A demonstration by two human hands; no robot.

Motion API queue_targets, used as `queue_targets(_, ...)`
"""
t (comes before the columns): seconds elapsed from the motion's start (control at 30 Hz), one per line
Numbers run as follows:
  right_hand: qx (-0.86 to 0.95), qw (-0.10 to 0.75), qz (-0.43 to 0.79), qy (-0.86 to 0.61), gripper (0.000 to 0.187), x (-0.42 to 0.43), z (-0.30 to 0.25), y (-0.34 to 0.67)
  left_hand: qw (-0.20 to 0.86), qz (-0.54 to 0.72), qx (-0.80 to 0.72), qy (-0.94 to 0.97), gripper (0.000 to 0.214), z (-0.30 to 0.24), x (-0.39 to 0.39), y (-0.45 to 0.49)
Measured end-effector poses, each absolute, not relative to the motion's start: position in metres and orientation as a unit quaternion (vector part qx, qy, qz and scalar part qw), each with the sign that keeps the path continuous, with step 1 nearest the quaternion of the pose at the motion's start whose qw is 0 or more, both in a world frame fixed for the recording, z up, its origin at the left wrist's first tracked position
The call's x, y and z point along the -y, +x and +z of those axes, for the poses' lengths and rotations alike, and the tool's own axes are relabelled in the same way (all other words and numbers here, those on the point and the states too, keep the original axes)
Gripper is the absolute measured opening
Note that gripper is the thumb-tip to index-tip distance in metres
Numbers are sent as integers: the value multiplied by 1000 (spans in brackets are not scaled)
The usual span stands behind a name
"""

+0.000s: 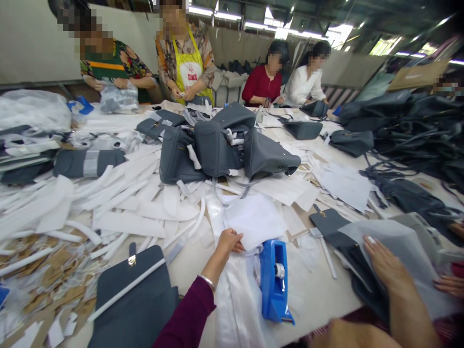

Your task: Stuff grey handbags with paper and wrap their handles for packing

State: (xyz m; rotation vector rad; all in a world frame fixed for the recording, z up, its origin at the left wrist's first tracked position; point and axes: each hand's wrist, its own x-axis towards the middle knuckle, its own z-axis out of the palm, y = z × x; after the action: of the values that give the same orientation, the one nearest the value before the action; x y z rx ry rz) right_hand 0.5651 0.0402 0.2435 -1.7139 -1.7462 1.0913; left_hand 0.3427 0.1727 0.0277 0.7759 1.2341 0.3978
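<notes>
My left hand (230, 241), in a purple sleeve with a bracelet at the wrist, reaches over the middle of the table. Its fingers are closed on the near edge of a white paper sheet (255, 217). Right of it stands a blue tape dispenser (274, 285) with a roll in it. At the bottom edge is a blurred patch of skin that looks like my right hand (353, 334); its fingers do not show. A dark grey bag (134, 285) with a gold clasp and a white strip across it lies left of my forearm. Under my left wrist runs white wrapping material (235, 299).
At the right, a neighbour's hand (389, 266) rests on a translucent sheet (402, 237) over a dark bag. Grey bags (217, 150) stand mid-table. White strips (119, 203) and brown paper scraps (54, 270) cover the left. Several people work along the far side.
</notes>
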Motion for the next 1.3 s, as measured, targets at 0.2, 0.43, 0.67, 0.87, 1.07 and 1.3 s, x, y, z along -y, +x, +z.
queue_targets(0.2, 659, 306, 364, -583, 15, -89, 185, 472, 731, 211, -562, 325, 24, 32, -170, 344)
queue_targets(0.43, 759, 43, 119, -639, 20, -108, 90, 496, 770, 225, -531, 273, 25, 35, -177, 344)
queue_targets(0.67, 692, 142, 214, -675, 10, -133, 67, 502, 784, 232, -510, 267, 20, 44, -179, 342)
queue_targets(0.87, 621, 211, 309, -689, 15, -150, 54, 516, 780, 246, -500, 285, 38, 47, -174, 344)
queue_targets(1.07, 609, 203, 362, -676, 23, -155, 49, 520, 766, 256, -510, 296, 46, 40, -171, 350)
queue_targets(1.3, 598, 197, 428, -648, 24, -156, 43, 524, 745, 256, -544, 288, 48, 35, -167, 362)
